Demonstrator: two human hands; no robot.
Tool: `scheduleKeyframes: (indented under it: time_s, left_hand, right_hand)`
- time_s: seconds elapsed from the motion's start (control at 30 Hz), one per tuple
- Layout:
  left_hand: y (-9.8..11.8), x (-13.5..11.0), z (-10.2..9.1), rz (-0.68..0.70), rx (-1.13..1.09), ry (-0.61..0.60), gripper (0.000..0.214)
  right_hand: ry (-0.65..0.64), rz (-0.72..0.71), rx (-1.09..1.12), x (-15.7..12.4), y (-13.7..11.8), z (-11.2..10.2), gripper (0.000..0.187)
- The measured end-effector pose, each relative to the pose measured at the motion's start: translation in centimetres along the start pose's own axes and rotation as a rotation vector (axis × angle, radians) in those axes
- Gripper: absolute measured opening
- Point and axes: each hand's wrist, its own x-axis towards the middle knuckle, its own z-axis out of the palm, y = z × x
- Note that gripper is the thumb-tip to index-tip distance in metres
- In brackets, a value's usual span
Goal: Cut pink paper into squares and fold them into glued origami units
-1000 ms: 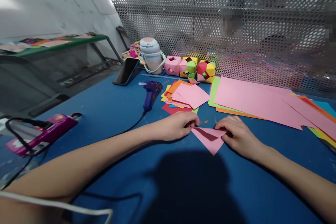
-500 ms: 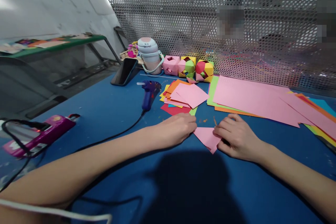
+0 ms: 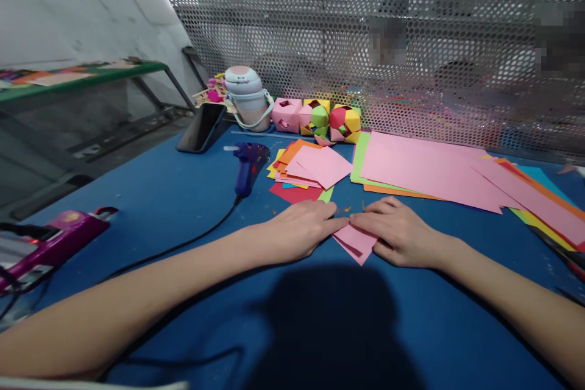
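Note:
A small pink sheet of paper [image 3: 356,242], folded into a rough triangle, lies on the blue table between my hands. My left hand [image 3: 301,226] rests on the table at the paper's left side, its index finger stretched along the top edge and the other fingers curled. My right hand [image 3: 398,230] covers the right side, fingertips pressing the top edge close to my left index finger, thumb lower down at the paper's side. Just beyond my hands is a pile of small coloured paper squares [image 3: 320,164], pink on top.
A blue glue gun [image 3: 247,170] with a cord lies to the left, near a phone [image 3: 202,127] and a purple power strip [image 3: 64,237]. Behind stand a bottle [image 3: 250,100] and folded paper models [image 3: 287,116]. Large pink sheets [image 3: 425,167] lie at right, before a perforated metal screen [image 3: 283,24].
My right hand's fingers have moved left along the top edge, close to my left index finger, which is now stretched over the paper. The view has shifted slightly right.

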Motion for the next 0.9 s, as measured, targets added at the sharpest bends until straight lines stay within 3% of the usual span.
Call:
scheduleKeyframes:
  time_s: [0.27,0.47,0.6,0.73,0.9]
  left_hand:
    - [0.2,0.2,-0.1,-0.016,0.024,-0.031,0.032]
    - [0.9,0.2,-1.1,-0.118,-0.016,-0.043,0.022]
    - [1.2,0.5,-0.9,-0.273,-0.108,0.039,0.039]
    - [1.1,0.7,-0.2,-0.363,-0.289,0.159,0.029]
    - [1.6,1.0,-0.7,-0.56,-0.883,0.309,0.024]
  right_hand:
    - [-0.07,-0.134,-0.2,0.2,0.2,-1.6,0.023]
    - [-0.047,-0.068,-0.195,-0.4,1.2,-2.1,0.021]
    - [0.138,0.126,-0.024,-0.2,1.3,-1.1,0.018]
    - [0.357,0.376,0.196,0.3,0.4,-0.5,0.02]
    - [0.495,0.896,0.661,1.2,-0.8,-0.2,0.063]
